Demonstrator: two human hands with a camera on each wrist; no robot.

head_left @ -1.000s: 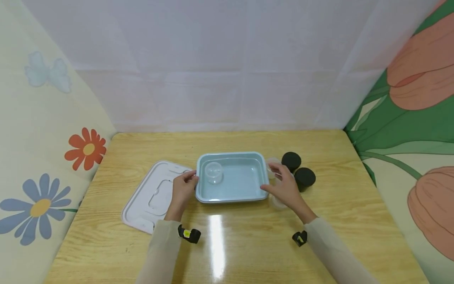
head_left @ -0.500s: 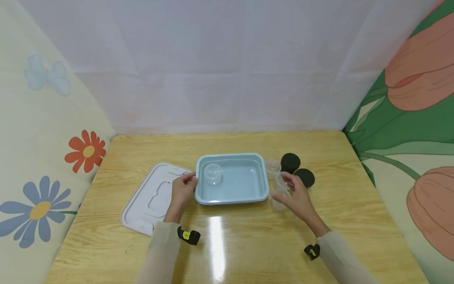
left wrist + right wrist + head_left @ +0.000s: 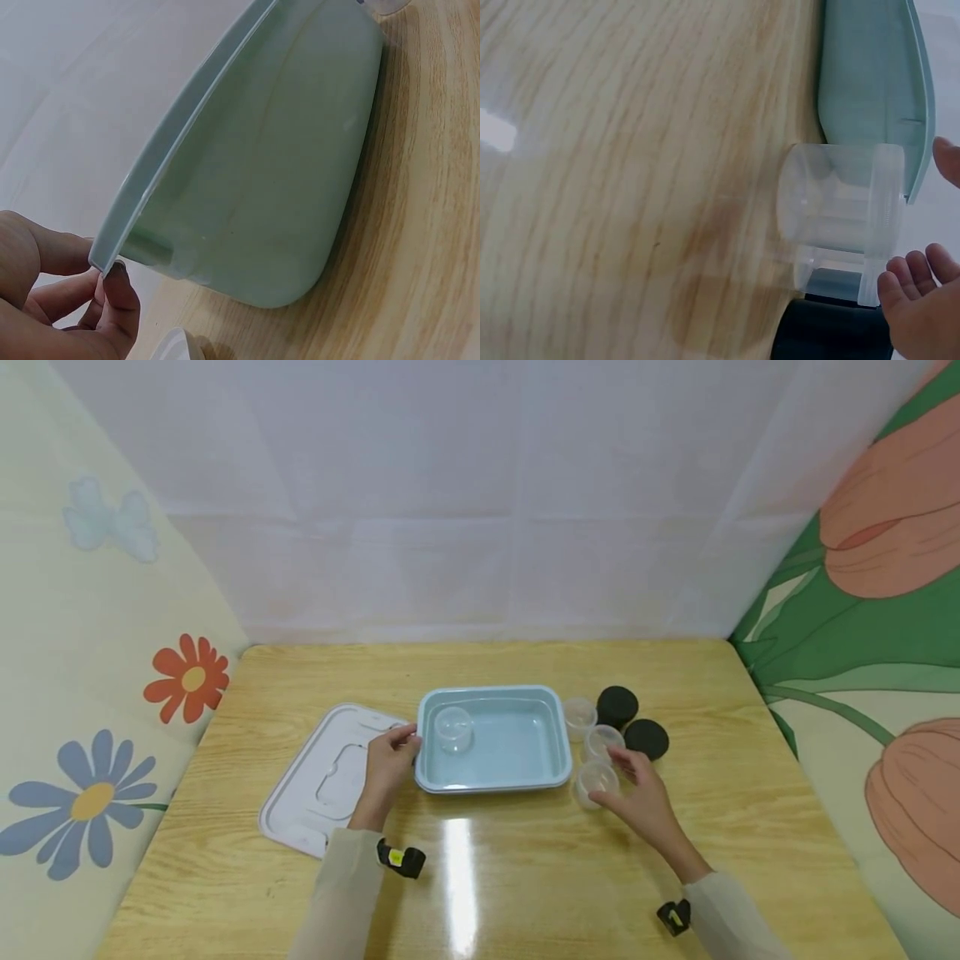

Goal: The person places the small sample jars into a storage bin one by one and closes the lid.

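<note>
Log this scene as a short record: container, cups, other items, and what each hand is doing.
Container: blue tray, upright on the wooden table
Inside it: one clear cup, at the left end
Beside it: three clear cups, to its right
Black items: two black cylinders, beyond those cups
White lid: left of the tray
Left hand: pinching the tray's rim
Right hand: open at the nearer cups, contact unclear

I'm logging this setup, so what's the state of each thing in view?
Blue container: uncovered, upright on the table.
White lid: off the container.
Clear cup inside: upright.
Three clear cups outside: upright.
Black cylinders: standing.
Left hand: pinching the container's rim.
Right hand: thumb and fingers apart, by the cups.
</note>
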